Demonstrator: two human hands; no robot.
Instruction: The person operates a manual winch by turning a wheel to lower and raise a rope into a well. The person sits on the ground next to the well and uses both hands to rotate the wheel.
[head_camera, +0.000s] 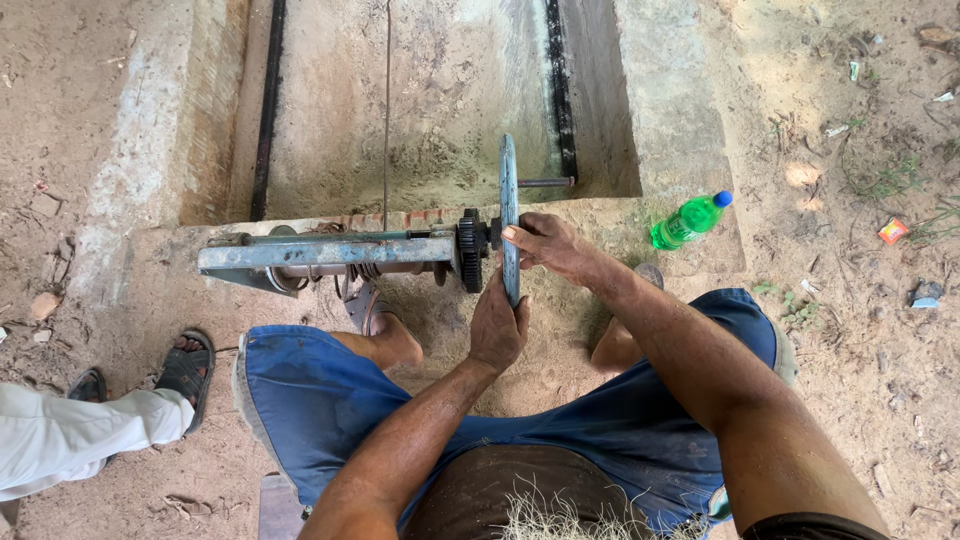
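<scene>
We grip the thin blue-grey metal wheel (509, 215) at the concrete pit's near edge: left hand (497, 328) fingers clamped low, right hand (545, 245) fingers clamped mid-rim. The black toothed gear (470, 250) just beside could pinch fingers if our grip slips.

Worn painted-metal wheel (509, 215) — glossy green plastic bottle (688, 221) — rough concrete pit wall (160, 130)
</scene>
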